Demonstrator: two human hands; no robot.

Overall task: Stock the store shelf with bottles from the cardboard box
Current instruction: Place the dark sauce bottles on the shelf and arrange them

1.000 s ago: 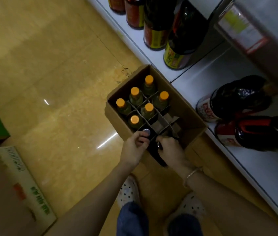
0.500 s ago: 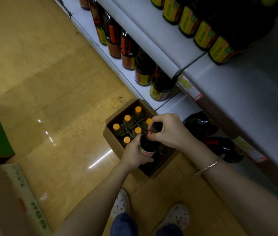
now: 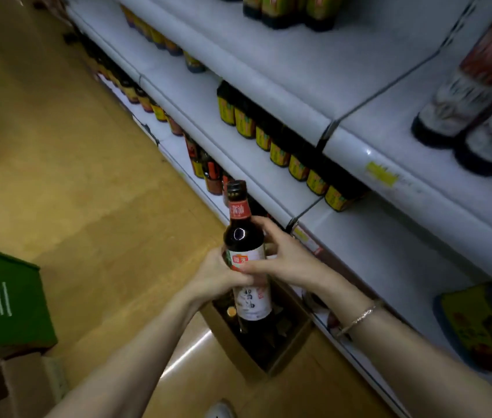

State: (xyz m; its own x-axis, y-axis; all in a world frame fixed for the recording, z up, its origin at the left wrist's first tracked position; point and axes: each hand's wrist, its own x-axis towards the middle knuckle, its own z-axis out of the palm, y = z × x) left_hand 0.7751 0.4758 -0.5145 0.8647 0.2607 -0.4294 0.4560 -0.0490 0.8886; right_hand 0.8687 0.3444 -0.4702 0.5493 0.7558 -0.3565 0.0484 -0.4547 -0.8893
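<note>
A dark glass bottle [image 3: 243,236] with a black cap, a red neck band and a white label stands upright in the air, held by both hands. My left hand [image 3: 216,274] grips its body from the left, and my right hand [image 3: 281,257] wraps it from the right. Directly below sits the open cardboard box [image 3: 287,354] on the floor, with one orange-capped bottle [image 3: 231,311] showing inside. The white store shelf [image 3: 272,95] rises to the right, its tiers lined with dark bottles carrying yellow labels [image 3: 281,152].
A green box [image 3: 3,297] and an open cardboard carton [image 3: 6,387] stand on the yellow floor at the left. Larger bottles [image 3: 477,116] stand on the upper right tier. A bare stretch of the lower shelf [image 3: 389,251] lies right of my hands. A shoe tip [image 3: 219,410] shows at the bottom.
Both hands have lifted the dark bottle up out of the box, well above it. The view has tilted up from the box toward the shelf tiers.
</note>
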